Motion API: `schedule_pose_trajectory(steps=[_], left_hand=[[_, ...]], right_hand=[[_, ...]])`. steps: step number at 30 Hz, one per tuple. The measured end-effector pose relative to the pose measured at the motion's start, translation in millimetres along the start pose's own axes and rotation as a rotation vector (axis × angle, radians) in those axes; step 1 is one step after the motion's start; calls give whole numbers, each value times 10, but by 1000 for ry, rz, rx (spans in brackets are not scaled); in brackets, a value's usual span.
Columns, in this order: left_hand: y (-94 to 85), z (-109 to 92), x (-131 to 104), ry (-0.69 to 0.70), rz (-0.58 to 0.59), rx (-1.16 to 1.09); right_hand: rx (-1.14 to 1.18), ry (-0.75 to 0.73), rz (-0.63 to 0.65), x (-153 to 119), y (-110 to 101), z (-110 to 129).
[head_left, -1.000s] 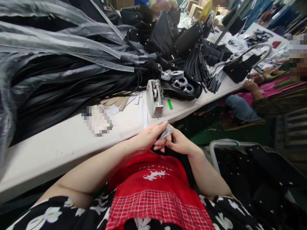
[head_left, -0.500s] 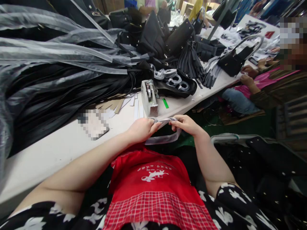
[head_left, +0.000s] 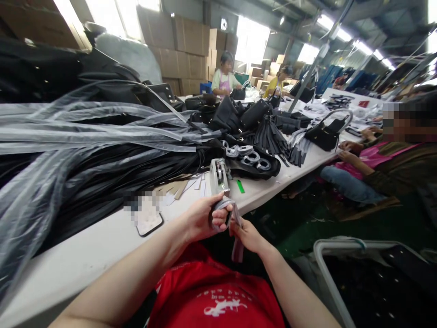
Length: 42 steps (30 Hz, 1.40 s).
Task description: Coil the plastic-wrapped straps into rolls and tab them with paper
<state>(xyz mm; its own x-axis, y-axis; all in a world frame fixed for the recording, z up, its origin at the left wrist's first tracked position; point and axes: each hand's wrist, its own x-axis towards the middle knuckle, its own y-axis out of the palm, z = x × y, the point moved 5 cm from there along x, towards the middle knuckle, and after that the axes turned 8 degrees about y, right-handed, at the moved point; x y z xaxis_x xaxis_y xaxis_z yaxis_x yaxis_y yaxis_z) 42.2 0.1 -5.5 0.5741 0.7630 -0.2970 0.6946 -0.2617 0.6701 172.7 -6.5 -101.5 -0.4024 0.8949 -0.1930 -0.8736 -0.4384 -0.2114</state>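
Note:
A strap in clear plastic film (head_left: 238, 251) is wound into a small loop between my hands, just off the table edge. My left hand (head_left: 208, 216) is closed round the coiled part, fingers curled through the loop. Close beside it, my right hand (head_left: 247, 234) pinches the strap, whose loose end dangles below. Just beyond my left hand stands a pale tape dispenser (head_left: 215, 178) on the table. A flat green piece (head_left: 241, 186) lies to its right. Several wound straps (head_left: 251, 157) rest behind it on a black bag piece (head_left: 262, 172).
Long film-covered black straps (head_left: 85, 132) heap over the left of the white table (head_left: 92, 255). A phone (head_left: 150, 225) and paper strips (head_left: 180, 189) lie nearer. At right are a seated co-worker (head_left: 372, 159) and a white-rimmed bin (head_left: 332, 278) of black pieces.
The strap stretched between my hands is now bent into a loop round my left fingers. My hands have come closer together. The view has tilted up, showing more of the room.

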Motion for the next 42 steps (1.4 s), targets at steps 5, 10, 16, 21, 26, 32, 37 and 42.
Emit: schedule_pose_trajectory(steps=[5,10,16,21,26,32,37,42], left_hand=[[-258,-418,36,684,-307,366],[-437,-147,-3,940,-340,1473],[-313,410,-168,537,18,1581],[-321,446,-199,168,24,727],[-298,165,-148,90,-42,88],[-395,-514,98,587,-245,123],[-512,-366,216,998,-428,1074],[-390,178,207,647,-99,1872]], right_hand=[[190,133,401,-277,489,50],[375,35,288,-556,221,489],[-25,81,104,-378,-508,443],[-507,-58,-147,-206,-642,262],[-175,42,21,-50,-404,-76],[92,186,95,12,-2,-104],[550,199,452,-143,340,412],[716,220,350,-117,34,498]])
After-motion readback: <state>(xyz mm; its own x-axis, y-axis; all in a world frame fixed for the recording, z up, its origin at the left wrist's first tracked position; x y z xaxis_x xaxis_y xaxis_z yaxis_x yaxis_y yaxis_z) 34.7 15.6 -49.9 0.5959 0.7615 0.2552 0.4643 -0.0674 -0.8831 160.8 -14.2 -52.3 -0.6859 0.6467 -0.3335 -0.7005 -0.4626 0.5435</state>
